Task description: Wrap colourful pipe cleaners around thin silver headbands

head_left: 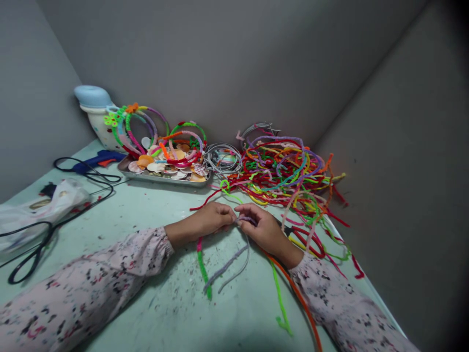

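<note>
Pinching from both sides: we've got the grey-purple strand (pixel 245 219) between our hands, near frame centre. Left hand (pixel 212 217) has thumb and finger closed on its left end; right hand (pixel 266 229) grips it just to the right. Fingers hide the exact contact.

Key relation: the exposed bit runs roughly sideways across a narrow gap, so neither hand is clearly nearer. Below it, a thin grey wire (pixel 240 272) curves down and left from under the right hand. Just beside the wire, a fuzzy grey length (pixel 227 266) slants from lower left to upper right, top end nearer the right hand. We can't tell whether it's one piece with the pinched strand.

Counts, loose near the hands: one pink-and-green strand (pixel 201 266) below the left wrist, one lime strand (pixel 279 296) and one orange strip (pixel 296 287) lower right of centre.

Further out: one metal tray (pixel 164 181) upper left of centre, with shells (pixel 156 167) and several wrapped hoops (pixel 190 133), overlapping, no firm count. We see two grey wire coils, the front one (pixel 223 159) right of the tray, the other (pixel 258 128) behind the heap. One heap of fuzzy stems (pixel 286 171) at upper right, too tangled to count. Left side: one blue-lidded container (pixel 93 98), one blue tool (pixel 97 160), one plastic bag (pixel 69 195).
</note>
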Demonstrator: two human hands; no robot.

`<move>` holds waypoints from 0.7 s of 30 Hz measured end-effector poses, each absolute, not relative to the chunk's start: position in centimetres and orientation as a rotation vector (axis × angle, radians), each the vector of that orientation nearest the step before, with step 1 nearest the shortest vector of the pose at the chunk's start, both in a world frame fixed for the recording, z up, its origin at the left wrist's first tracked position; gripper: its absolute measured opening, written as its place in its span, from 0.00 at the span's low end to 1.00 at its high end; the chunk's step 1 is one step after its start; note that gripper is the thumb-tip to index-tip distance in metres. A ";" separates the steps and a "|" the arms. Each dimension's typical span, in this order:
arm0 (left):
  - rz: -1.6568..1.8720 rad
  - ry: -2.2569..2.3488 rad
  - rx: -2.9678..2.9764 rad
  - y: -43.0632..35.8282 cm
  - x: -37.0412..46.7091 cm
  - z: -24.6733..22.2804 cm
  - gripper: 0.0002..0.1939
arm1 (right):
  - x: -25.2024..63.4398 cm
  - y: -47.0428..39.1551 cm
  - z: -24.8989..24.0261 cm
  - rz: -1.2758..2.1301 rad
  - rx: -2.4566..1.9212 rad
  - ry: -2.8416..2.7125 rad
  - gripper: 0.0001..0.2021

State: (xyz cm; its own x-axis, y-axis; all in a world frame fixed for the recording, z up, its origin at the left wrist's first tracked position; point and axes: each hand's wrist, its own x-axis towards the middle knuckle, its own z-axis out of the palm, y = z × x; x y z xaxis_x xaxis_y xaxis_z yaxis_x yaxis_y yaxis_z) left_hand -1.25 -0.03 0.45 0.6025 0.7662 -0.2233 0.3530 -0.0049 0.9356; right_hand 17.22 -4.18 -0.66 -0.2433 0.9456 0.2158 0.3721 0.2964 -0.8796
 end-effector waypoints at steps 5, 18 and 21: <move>0.424 0.974 1.619 -0.2 -1.2 0.8 0.12 | 17.1 -4.3 -0.2 0.888 -1.191 -1.806 0.14; 0.413 0.920 1.638 -0.2 -1.3 0.6 0.10 | 16.9 -4.5 0.1 0.698 -1.165 -1.934 0.13; 0.410 0.924 1.643 -0.2 -1.3 0.8 0.09 | 16.8 -4.6 0.2 0.665 -1.162 -1.957 0.14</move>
